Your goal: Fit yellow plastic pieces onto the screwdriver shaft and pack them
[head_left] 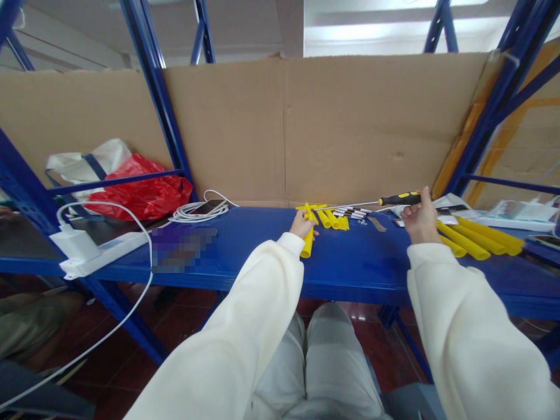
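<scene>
My left hand [301, 224] is closed around a yellow tube [307, 246] that slants up from the near side of the blue table. In my right hand [422, 221] is a screwdriver [399, 199] with a black and yellow handle, its long thin shaft pointing left. The shaft's end reaches the upper part of the held yellow piece; whether it touches cannot be made out. Several shorter yellow pieces [333, 220] lie just right of my left hand. Beside them are black and white strips [350, 212], tiny metal bits [362, 221] and a flat grey metal piece [377, 223].
Longer yellow tubes [481, 238] lie at the right. A coiled white cable [199, 211], power strip [105, 254] and red plastic bag [144, 186] occupy the left. Cardboard [350, 128] stands along the back, between blue posts [160, 93]. Another person's leg [32, 321] shows at lower left.
</scene>
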Demonstrator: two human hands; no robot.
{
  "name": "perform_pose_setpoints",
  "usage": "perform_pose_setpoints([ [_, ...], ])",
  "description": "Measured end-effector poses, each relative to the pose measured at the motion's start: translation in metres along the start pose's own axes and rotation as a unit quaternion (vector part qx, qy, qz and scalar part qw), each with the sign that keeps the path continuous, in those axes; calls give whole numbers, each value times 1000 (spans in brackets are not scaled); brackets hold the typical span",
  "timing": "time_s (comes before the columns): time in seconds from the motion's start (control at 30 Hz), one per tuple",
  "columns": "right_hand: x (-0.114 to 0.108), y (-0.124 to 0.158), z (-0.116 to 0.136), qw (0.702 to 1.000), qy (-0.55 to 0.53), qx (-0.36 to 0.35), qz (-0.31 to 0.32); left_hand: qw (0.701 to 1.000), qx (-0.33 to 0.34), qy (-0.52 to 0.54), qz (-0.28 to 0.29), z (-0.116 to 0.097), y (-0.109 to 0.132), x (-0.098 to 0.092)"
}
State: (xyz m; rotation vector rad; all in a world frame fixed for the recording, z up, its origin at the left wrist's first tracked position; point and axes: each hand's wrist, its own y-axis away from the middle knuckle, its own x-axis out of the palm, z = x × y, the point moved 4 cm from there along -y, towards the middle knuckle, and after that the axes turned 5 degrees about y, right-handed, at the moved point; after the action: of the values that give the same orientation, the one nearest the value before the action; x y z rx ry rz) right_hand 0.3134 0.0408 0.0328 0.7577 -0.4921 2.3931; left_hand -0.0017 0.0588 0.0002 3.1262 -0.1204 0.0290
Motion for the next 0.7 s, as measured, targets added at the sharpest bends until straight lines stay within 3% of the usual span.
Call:
perform_pose_setpoints([
  [0.17, 6, 17, 6, 997, -9, 12, -71, 1000, 1, -5, -1, 0, -1, -1],
  [0.3, 7, 18, 5, 998, -8, 34, -53, 1000, -1, -8, 3, -1, 0, -1],
  [0.57, 2, 7, -4, 994, 49, -23, -98, 1000, -2, -2, 7, -2, 0, -1],
  [0.7, -2, -2, -7, 997, 23, -7, -77, 1000, -1, -4, 6, -1, 1, 0],
])
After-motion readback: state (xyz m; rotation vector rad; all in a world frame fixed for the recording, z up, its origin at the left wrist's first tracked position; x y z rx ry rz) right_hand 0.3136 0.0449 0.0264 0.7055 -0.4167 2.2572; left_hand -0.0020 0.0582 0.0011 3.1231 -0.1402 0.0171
